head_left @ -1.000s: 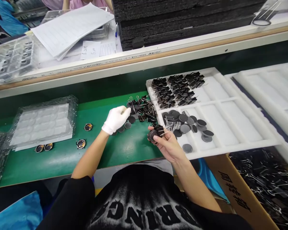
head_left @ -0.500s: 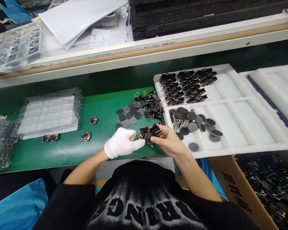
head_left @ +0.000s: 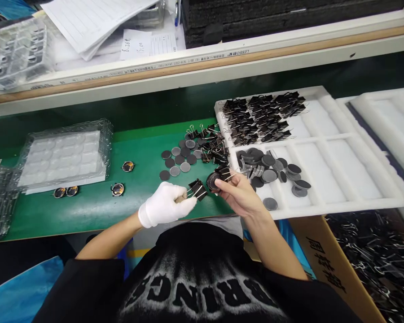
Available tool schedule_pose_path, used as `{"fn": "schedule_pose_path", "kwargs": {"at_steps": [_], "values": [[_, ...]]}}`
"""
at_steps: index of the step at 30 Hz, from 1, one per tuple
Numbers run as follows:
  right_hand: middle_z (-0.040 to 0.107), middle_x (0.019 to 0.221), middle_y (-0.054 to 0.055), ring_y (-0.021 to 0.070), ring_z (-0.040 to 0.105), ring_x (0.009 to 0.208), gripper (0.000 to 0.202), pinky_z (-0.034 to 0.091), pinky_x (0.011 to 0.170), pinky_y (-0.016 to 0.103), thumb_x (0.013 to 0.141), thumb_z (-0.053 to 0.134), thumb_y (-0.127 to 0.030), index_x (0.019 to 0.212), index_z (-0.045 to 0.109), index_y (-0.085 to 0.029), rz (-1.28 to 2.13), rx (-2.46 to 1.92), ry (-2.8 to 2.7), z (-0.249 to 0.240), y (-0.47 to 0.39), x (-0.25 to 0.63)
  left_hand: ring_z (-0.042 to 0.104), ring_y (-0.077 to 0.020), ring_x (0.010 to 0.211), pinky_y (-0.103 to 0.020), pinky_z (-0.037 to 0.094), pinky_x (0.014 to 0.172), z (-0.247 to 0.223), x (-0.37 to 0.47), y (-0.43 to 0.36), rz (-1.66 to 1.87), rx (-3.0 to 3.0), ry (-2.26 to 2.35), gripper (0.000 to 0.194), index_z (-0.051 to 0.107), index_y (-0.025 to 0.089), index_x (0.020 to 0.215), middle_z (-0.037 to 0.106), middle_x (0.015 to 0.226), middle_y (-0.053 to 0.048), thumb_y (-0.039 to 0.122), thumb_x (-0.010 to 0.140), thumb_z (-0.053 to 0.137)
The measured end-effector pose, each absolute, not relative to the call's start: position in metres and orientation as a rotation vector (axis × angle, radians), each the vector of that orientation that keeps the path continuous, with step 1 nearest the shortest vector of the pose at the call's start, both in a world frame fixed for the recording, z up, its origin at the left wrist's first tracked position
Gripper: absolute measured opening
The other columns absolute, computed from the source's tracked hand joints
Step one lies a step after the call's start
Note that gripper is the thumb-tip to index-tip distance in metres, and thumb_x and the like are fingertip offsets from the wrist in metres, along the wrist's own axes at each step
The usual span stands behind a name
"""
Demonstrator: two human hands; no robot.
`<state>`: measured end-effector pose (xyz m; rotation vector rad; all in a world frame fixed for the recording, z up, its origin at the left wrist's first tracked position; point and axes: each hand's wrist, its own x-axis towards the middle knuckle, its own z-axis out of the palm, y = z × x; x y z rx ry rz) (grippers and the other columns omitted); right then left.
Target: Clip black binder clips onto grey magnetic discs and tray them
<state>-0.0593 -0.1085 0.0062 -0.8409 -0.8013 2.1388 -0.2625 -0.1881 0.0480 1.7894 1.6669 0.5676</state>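
My left hand (head_left: pixel 166 202), in a white glove, pinches a black binder clip (head_left: pixel 197 189) by its wire handles. Bare-skinned, my right hand (head_left: pixel 237 190) is closed around a dark round disc piece (head_left: pixel 213 181) with another black binder clip (head_left: pixel 225 172) on its far side. A small gap separates the left clip from this piece. Just beyond my hands, loose grey and black discs (head_left: pixel 179 159) lie on the green bench, beside a heap of binder clips (head_left: pixel 215 148).
A white foam tray (head_left: pixel 343 139) holds rows of clips and a pile of discs (head_left: pixel 269 175). Watch heads (head_left: pixel 118 189) and stacked clear plastic trays (head_left: pixel 63 157) sit at the left. A cardboard box (head_left: pixel 318 260) of binder clips stands lower right. A shelf edge (head_left: pixel 202 67) crosses the back.
My left hand has drawn left with one binder clip, which has come away from the round piece. My right hand still holds that piece and the other clip.
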Motion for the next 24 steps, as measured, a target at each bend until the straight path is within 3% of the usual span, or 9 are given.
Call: {"fn": "schedule_pose_path", "kwargs": {"at_steps": [6, 10, 14, 16, 18, 21, 22, 24], "values": [[0.073, 0.081, -0.001, 0.0124, 0.066, 0.071, 0.042, 0.058, 0.072, 0.027, 0.056, 0.099, -0.031, 0.088, 0.075, -0.020, 2.132, -0.878, -0.893, 0.001, -0.109, -0.060, 0.019, -0.0073, 0.053, -0.024, 0.019, 0.048, 0.044, -0.259, -0.194, 0.424, 1.809, 1.643, 0.047, 0.028, 0.019, 0.054, 0.023, 0.050, 0.007, 0.044, 0.087, 0.052], [0.075, 0.089, 0.000, 0.0142, 0.067, 0.080, 0.048, 0.057, 0.079, 0.028, 0.051, 0.101, -0.029, 0.089, 0.074, -0.020, 2.108, -0.927, -0.924, -0.006, -0.112, -0.058, 0.020, -0.0074, 0.052, -0.024, 0.021, 0.050, 0.044, -0.259, -0.195, 0.365, 1.779, 1.639, 0.048, 0.029, 0.019, 0.055, 0.026, 0.050, 0.007, 0.046, 0.089, 0.049], [0.076, 0.092, 0.000, 0.0158, 0.069, 0.085, 0.047, 0.058, 0.085, 0.031, 0.056, 0.099, -0.033, 0.094, 0.073, -0.022, 2.118, -0.878, -0.952, -0.012, -0.113, -0.058, 0.019, -0.0075, 0.052, -0.025, 0.022, 0.051, 0.050, -0.263, -0.189, 0.301, 1.803, 1.616, 0.050, 0.031, 0.019, 0.055, 0.025, 0.050, 0.007, 0.049, 0.087, 0.055], [0.076, 0.090, 0.000, 0.0164, 0.071, 0.084, 0.041, 0.059, 0.085, 0.033, 0.061, 0.097, -0.033, 0.093, 0.073, -0.023, 2.055, -0.821, -1.004, -0.013, -0.114, -0.057, 0.029, -0.0075, 0.051, -0.024, 0.026, 0.052, 0.054, -0.264, -0.185, 0.293, 1.713, 1.534, 0.048, 0.043, 0.019, 0.060, 0.039, 0.053, 0.005, 0.055, 0.090, 0.052], [0.077, 0.089, 0.001, 0.0185, 0.073, 0.086, 0.032, 0.060, 0.085, 0.035, 0.066, 0.095, -0.029, 0.090, 0.073, -0.025, 1.955, -0.686, -1.112, -0.011, -0.113, -0.053, 0.044, -0.0091, 0.051, -0.024, 0.033, 0.053, 0.057, -0.263, -0.179, 0.276, 1.449, 1.399, 0.057, 0.060, 0.018, 0.074, 0.058, 0.062, 0.000, 0.064, 0.097, 0.034], [0.077, 0.114, 0.006, 0.0241, 0.072, 0.109, 0.019, 0.057, 0.098, 0.042, 0.077, 0.087, -0.023, 0.092, 0.077, -0.027, 1.754, -0.486, -1.409, -0.003, -0.109, -0.036, 0.049, -0.0106, 0.045, -0.025, 0.037, 0.048, 0.058, -0.256, -0.172, 0.255, 1.055, 1.252, 0.075, 0.067, 0.015, 0.088, 0.061, 0.059, -0.002, 0.072, 0.099, 0.019], [0.072, 0.130, 0.007, 0.0263, 0.067, 0.123, 0.026, 0.054, 0.105, 0.045, 0.078, 0.086, -0.022, 0.102, 0.078, -0.030, 1.701, -0.478, -1.517, 0.000, -0.106, -0.027, 0.047, -0.0102, 0.043, -0.024, 0.037, 0.047, 0.057, -0.253, -0.169, 0.285, 1.024, 1.250, 0.072, 0.065, 0.015, 0.086, 0.057, 0.056, 0.000, 0.074, 0.098, 0.025], [0.055, 0.155, 0.005, 0.0293, 0.050, 0.144, 0.066, 0.041, 0.120, 0.049, 0.072, 0.091, -0.024, 0.133, 0.067, -0.037, 1.688, -0.507, -1.678, 0.007, -0.099, -0.005, 0.046, -0.0093, 0.043, -0.024, 0.040, 0.048, 0.055, -0.248, -0.164, 0.379, 1.103, 1.281, 0.061, 0.058, 0.017, 0.079, 0.053, 0.055, 0.004, 0.072, 0.097, 0.037]]}}
